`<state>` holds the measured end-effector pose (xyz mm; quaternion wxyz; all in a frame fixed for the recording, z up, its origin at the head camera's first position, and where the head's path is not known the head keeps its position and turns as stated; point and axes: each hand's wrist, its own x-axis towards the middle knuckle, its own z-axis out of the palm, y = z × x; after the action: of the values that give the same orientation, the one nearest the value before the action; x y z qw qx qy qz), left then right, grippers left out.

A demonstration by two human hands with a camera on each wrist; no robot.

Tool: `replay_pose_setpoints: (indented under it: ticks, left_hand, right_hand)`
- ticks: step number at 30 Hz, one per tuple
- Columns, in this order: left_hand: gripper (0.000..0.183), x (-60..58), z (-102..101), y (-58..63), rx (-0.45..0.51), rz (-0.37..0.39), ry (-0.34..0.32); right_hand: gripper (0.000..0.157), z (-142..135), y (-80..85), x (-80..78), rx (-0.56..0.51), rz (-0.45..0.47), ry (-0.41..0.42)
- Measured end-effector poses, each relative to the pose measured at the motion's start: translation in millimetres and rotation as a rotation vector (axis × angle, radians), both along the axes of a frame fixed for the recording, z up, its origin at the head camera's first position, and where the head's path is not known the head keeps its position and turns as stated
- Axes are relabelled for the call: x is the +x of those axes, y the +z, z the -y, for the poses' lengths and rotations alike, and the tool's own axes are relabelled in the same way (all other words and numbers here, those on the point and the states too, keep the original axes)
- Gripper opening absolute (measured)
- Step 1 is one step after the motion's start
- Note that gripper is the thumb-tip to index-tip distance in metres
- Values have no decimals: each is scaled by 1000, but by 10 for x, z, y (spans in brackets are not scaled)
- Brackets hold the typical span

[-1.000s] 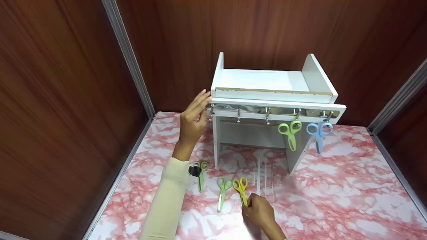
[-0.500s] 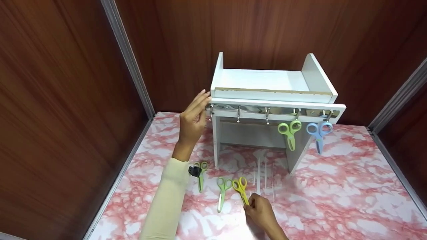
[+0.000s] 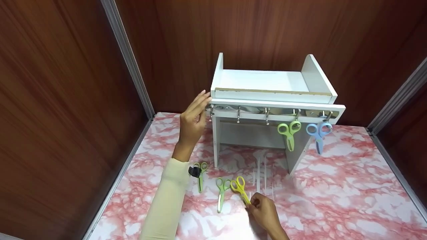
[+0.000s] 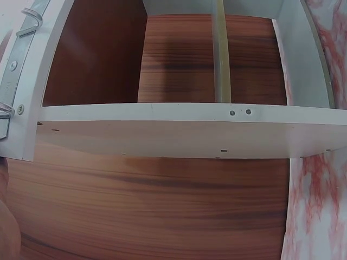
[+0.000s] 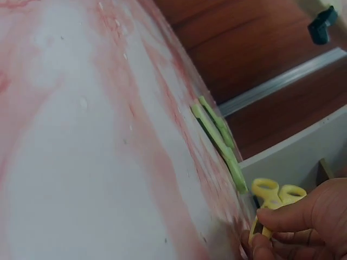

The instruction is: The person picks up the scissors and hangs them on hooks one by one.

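Observation:
My right hand (image 3: 265, 211) pinches a pair of yellow scissors (image 3: 238, 186) by the blade end, with the handle loops pointing away from me. In the right wrist view the thumb and fingers close around the blades of the yellow scissors (image 5: 271, 197). My left hand (image 3: 193, 121) rests its extended fingers against the left end of a white shelf's hook rail (image 3: 253, 115). Light green scissors (image 3: 289, 133) and blue scissors (image 3: 319, 135) hang from the two right-hand hooks. Green scissors (image 3: 222, 193) lie on the table, and a second green pair (image 3: 200, 180) lies partly behind my left wrist.
The white shelf (image 3: 267, 97) stands on a red-and-white marbled table (image 3: 333, 200). Bare hooks (image 3: 239, 115) are on the rail's left part. Brown wood panels (image 3: 267, 33) close in the back and sides, with metal strips along the edges.
My right hand has shifted slightly to the right and tilted the yellow scissors, so their loops lean more to the left. My left hand stays in place on the rail's end.

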<state>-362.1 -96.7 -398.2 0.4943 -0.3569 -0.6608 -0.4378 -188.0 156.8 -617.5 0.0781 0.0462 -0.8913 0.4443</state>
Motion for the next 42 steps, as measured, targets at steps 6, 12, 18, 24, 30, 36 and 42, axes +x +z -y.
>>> replay_pose_setpoints:
  ticks: [6, 12, 18, 24, 30, 36, 42]
  left_hand:
    - [40, 5, -2, 2, -1, -4, -2]
    - [43, -1, -3, 5, 2, -11, -16]
    - [43, -10, 0, -21, 3, -13, -16]
    - [43, -18, -2, -20, 4, -19, -20]
    - [42, -32, 4, 6, 8, -21, -15]
    - [39, -38, 2, 35, 7, -23, -19]
    - [39, -30, 1, 1, 8, -32, -12]
  right_hand:
    - [24, -27, -3, 0, 12, 4, -37]
    - [23, -59, 57, -10, -31, 19, -66]
    - [20, -99, 144, -1, -69, 5, -91]
    - [20, -131, 227, 15, -83, -4, -131]
    - [20, -142, 318, 28, -141, -26, -145]
    - [19, -171, 403, 16, -164, -91, -150]
    - [20, -192, 479, 49, -193, -109, -173]
